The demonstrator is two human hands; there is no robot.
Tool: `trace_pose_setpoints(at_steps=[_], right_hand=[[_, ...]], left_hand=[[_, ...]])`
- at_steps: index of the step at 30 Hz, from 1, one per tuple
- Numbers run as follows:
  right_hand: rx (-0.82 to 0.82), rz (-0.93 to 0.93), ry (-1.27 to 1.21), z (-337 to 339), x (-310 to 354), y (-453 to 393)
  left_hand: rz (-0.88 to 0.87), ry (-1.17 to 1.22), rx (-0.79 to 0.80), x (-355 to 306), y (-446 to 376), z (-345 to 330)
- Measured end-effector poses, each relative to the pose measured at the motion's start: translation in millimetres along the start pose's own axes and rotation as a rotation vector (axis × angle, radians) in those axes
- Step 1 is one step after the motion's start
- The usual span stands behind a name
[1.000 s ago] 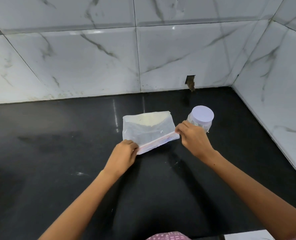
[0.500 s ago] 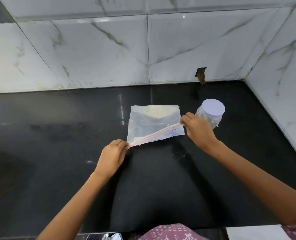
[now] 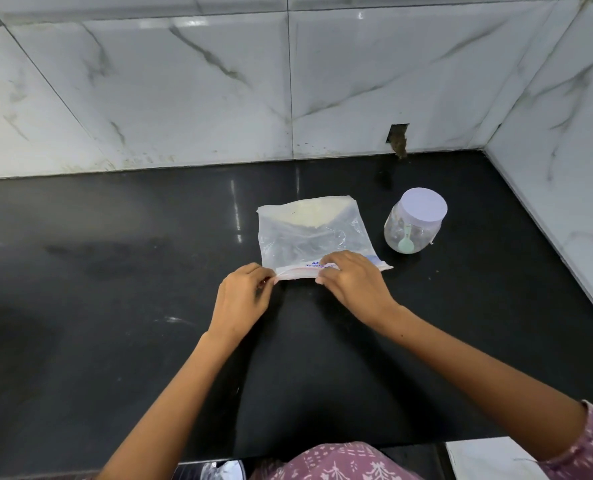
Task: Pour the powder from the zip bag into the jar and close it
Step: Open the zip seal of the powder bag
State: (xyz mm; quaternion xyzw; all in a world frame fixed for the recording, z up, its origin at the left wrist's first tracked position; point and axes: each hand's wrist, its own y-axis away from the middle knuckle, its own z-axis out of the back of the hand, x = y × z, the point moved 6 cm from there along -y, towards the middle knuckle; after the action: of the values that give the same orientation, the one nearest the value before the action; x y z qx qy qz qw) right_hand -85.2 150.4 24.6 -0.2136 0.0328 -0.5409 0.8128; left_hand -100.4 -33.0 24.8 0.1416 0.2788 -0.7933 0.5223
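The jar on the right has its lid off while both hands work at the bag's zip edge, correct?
Not quite. In the head view the jar has its lid on. The rest holds: it stands right of the bag, and the left hand and right hand both pinch the zip edge.

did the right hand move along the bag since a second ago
Yes. The right hand slid leftward along the zip bag seal, away from the jar and toward the left hand.
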Motion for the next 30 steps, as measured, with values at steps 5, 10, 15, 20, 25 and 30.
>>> trace_pose_setpoints(at_steps=[5, 10, 15, 20, 25, 30], right_hand=[[-0.004, -0.134, -0.013, 2, -12, -5], [-0.144, -0.075, 0.006, 18, -7, -6], [-0.113, -0.159, 0.06, 24, -27, 4], [-0.1, -0.198, 0.114, 35, -40, 7], [-0.045, -0.203, 0.15, 40, -47, 6], [0.018, -0.179, 0.181, 36, -45, 11]], left_hand=[[0.069, -0.089, 0.073, -8, -11, -4], [0.061, 0.108, 0.096, -34, -41, -11], [0.067, 0.352, -0.054, -38, -57, 7], [-0.133, 0.224, 0.07, -45, -61, 9], [-0.187, 0.04, -0.054, -52, -52, 13], [-0.153, 0.05, -0.198, -55, -42, 14]])
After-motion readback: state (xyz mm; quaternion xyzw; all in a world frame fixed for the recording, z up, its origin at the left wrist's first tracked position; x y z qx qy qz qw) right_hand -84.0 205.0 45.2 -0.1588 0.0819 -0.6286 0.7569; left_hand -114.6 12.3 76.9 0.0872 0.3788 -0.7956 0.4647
